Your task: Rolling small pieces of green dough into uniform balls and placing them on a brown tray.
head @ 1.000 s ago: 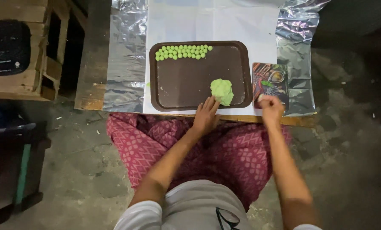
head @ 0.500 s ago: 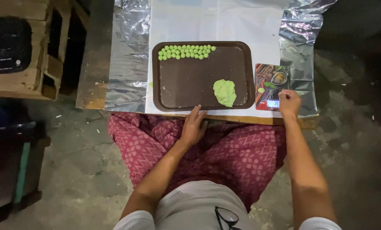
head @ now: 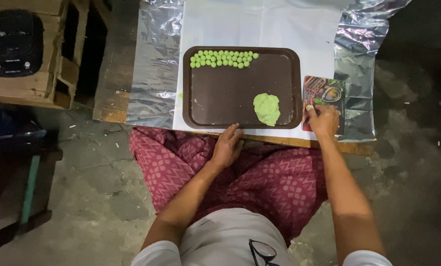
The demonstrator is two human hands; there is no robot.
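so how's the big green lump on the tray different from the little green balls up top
The green lump is one flattened, uneven mass; the small green balls are many separate round pieces. The lump lies near the front right of the brown tray, close to the right hand; the balls sit in rows along its far edge. Both show the same light green colour.

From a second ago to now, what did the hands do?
The left hand pulled back from the dough lump to the near edge of the tray. The right hand stayed over the card, a small green bit at its fingertips. The lump, the rows of balls and the tray stayed put.
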